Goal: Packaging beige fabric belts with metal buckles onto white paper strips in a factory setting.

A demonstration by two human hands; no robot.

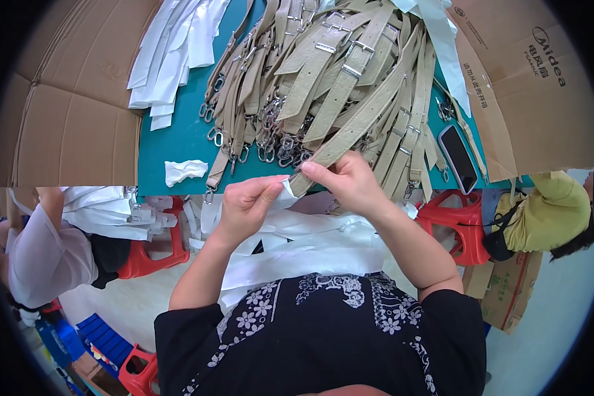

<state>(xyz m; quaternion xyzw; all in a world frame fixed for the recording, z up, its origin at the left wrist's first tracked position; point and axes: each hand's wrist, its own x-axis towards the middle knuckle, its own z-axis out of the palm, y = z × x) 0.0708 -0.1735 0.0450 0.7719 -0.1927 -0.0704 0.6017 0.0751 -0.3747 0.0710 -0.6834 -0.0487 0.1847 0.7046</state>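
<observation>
A beige bag strap (356,121) runs from the heap down to the table's near edge, where both my hands meet at its end. Thumb and fingers of my right hand (350,181) are closed round the strap close to its end. My left hand (247,206) pinches a piece of white wrapping paper (287,194) against the strap's tip. Behind them lies a large pile of beige straps (270,72) with silver buckles and metal clips. Long white strips (303,254) lie across my lap.
White strips (178,56) and a crumpled white scrap (185,171) lie on the green table (171,145). A phone (457,158) rests at right. Cardboard (72,99) walls both sides. Two people sit nearby, by red stools (452,221).
</observation>
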